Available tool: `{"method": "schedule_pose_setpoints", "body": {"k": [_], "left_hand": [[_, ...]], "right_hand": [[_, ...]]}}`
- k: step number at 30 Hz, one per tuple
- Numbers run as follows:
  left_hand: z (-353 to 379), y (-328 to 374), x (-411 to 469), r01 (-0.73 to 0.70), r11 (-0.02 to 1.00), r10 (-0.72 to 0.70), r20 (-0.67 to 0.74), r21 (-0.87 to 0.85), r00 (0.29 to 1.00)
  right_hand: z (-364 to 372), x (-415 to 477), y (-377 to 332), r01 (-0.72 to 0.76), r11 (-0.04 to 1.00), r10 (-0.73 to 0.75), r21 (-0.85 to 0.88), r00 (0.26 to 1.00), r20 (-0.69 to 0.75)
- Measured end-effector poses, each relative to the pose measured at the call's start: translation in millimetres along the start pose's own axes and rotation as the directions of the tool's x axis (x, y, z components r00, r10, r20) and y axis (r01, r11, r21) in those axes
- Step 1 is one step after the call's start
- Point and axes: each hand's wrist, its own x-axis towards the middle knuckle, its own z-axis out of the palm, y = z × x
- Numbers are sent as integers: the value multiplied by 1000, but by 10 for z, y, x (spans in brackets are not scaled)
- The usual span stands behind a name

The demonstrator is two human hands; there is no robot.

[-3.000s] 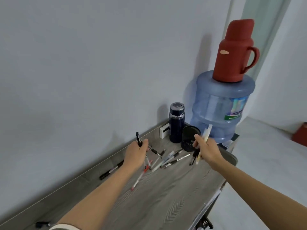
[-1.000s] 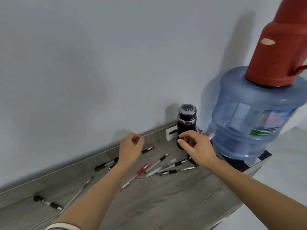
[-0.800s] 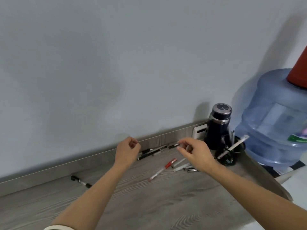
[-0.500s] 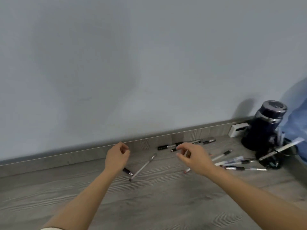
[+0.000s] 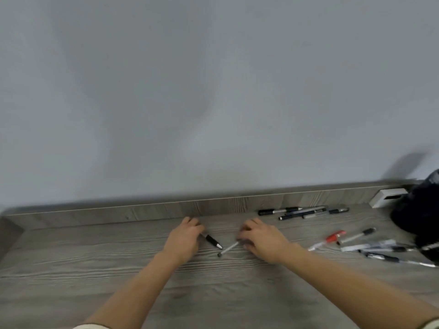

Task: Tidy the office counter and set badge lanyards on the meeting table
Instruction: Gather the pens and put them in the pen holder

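The left grip (image 5: 184, 238) is curled, and its fingers hold one end of a black pen (image 5: 211, 240). The rest of that pen lies on the table (image 5: 71, 269) and points to the right and near. The right grip (image 5: 263, 241) is just beside it. Its bent fingers (image 5: 244, 230) touch the far end of a grey pen (image 5: 227, 249), but the blur hides whether they pinch it. The two pens lie between the grips, and their near tips are close together.

More pens lie to the right. A few dark pens (image 5: 304, 212) sit in a row by the far rim of the table. A pen with a red cap (image 5: 332, 237) lies nearer. Beside it, a bunch of pens (image 5: 380, 250) is spread out. A small white box (image 5: 387, 197) stands at the far right by the grey wall (image 5: 213, 91). A dark, blurry thing (image 5: 418, 210) is at the right edge.
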Motion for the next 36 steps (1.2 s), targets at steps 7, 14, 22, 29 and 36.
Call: {"method": "schedule_pose_setpoints", "body": {"k": [7,14,22,29,36], "left_hand": [[43,-33,103,36,994,-37,15,106,999],[16,326,226,22,949,-25,-6,-315,1000],[44,1233,535,-4,879,25,38,-477,999],[53,2119,752,-78,853,138,79,-516,987],[192,2739,921,-49,875,142,159,-481,977]], "right_hand": [[-96,-127,195,-118,987,131,-111,985,112],[-176,-468,501,-275,942,277,193,961,20],[-465,-1273,1005,-466,769,597,437,767,-234],[-412,-1995,1517,-671,686,727,281,649,-225],[-171,-2355,1871,-664,732,669,153,743,19]]}}
